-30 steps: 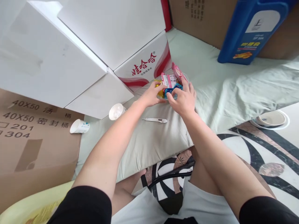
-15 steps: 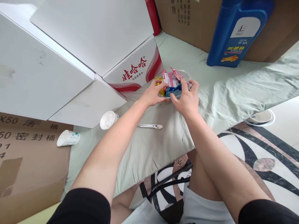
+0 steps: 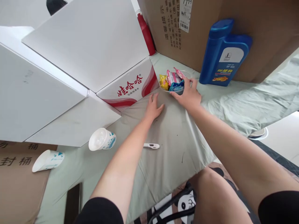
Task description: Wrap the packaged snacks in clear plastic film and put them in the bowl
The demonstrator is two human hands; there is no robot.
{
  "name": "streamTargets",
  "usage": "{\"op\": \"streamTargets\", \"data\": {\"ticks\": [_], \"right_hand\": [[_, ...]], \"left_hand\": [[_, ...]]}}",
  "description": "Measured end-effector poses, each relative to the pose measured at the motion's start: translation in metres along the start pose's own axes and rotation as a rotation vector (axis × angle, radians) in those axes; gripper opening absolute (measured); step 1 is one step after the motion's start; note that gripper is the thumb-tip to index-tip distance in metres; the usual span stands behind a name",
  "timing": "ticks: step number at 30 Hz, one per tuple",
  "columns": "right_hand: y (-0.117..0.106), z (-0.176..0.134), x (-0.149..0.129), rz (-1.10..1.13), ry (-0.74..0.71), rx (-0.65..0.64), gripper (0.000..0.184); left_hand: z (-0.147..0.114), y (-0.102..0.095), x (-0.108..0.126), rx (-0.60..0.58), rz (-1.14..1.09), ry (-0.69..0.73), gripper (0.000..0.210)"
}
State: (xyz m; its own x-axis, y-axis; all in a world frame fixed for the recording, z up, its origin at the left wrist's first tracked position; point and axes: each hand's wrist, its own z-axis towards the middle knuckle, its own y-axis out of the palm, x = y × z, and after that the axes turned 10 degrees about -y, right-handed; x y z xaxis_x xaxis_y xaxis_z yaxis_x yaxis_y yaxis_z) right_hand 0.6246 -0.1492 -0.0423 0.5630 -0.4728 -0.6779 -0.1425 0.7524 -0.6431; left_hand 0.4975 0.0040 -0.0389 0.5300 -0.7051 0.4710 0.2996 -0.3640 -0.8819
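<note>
A clear plastic bowl (image 3: pixel 187 74) of wrapped snacks stands on the cloth near the printed carton. In it lie a yellow packet (image 3: pixel 163 81), pink-and-white packets (image 3: pixel 173 77) and a blue packet (image 3: pixel 176 85). My right hand (image 3: pixel 189 95) grips the bowl's near right side, thumb in front and fingers at the right; part of the rim is hidden by it. To the left and nearer me, my left hand (image 3: pixel 154 107) is open above the cloth, fingers apart and holding nothing. A white digital thermometer (image 3: pixel 152 145) lies below it, partly covered by my left forearm.
White cartons with a red-printed side (image 3: pixel 130 88) line the left. A blue oil jug (image 3: pixel 221 59) and a red bottle (image 3: pixel 146 35) stand by a brown carton (image 3: pixel 193 37). Two paper cups (image 3: pixel 102 139) lie tipped at left, with a dark phone (image 3: pixel 73 202) near the front.
My left hand has come off the bowl and moved down and left. My right hand stays on the bowl. The view has shifted, bringing the phone into sight.
</note>
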Motion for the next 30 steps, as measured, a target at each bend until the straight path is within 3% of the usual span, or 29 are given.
{"op": "streamTargets", "data": {"ticks": [4, 9, 13, 16, 19, 24, 28, 30], "right_hand": [[0.009, 0.041, 0.011, -0.053, -0.026, 0.026, 0.087], [0.027, 0.101, 0.007, -0.090, -0.050, 0.000, 0.090], [0.066, 0.159, -0.002, -0.105, -0.110, -0.075, 0.093], [0.093, 0.174, -0.008, -0.041, -0.145, -0.188, 0.082], [0.098, 0.148, -0.010, -0.113, -0.200, -0.333, 0.090], [0.060, 0.051, -0.007, -0.303, -0.557, -0.460, 0.047], [0.016, -0.037, 0.004, -0.371, -0.629, -0.447, 0.052], [-0.005, -0.075, 0.014, -0.369, -0.642, -0.454, 0.056]], "left_hand": [[0.014, 0.017, 0.004, -0.029, 0.130, 0.064, 0.047], [0.016, 0.022, 0.004, 0.029, 0.212, 0.100, 0.041], [0.011, 0.020, 0.004, -0.018, 0.248, 0.069, 0.039], [0.010, 0.019, 0.006, -0.018, 0.281, 0.040, 0.039], [0.010, 0.016, 0.008, -0.016, 0.318, 0.022, 0.040], [0.005, 0.015, 0.017, 0.006, 0.329, 0.045, 0.043], [-0.042, 0.007, 0.026, -0.030, 0.321, -0.043, 0.047], [-0.077, -0.007, 0.022, -0.119, 0.251, -0.017, 0.040]]}}
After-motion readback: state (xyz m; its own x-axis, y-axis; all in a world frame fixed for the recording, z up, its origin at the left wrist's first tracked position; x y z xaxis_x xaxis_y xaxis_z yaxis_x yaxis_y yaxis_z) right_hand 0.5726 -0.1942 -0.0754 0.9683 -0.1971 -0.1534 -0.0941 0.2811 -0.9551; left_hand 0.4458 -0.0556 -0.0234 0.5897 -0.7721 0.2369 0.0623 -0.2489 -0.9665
